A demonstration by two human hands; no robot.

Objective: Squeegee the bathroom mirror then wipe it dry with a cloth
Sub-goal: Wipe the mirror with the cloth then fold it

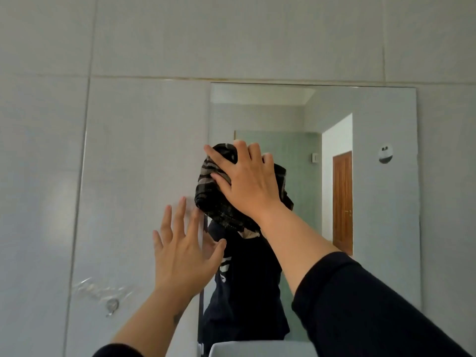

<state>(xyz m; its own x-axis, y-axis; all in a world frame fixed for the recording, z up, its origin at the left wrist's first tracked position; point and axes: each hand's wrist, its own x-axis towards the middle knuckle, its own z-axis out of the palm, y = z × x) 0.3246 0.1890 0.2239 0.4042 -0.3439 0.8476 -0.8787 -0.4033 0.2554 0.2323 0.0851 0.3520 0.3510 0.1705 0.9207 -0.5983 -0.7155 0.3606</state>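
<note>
The frameless mirror (381, 228) hangs on the grey tiled wall, right of centre. My right hand (247, 181) presses a dark striped cloth (208, 199) flat against the glass near the mirror's left edge, about mid height. My left hand (180, 251) is lower and to the left, fingers spread, palm toward the wall at the mirror's left edge, holding nothing. The glass reflects a person in a dark top, mostly hidden behind the cloth and my arm. No squeegee is in view.
A small metal wall hook (112, 305) sits on the tile at lower left, under a smeared patch. The rim of a white basin (257, 347) shows at the bottom. A round white fixture (385, 154) and a wooden door (342, 202) appear as reflections in the glass.
</note>
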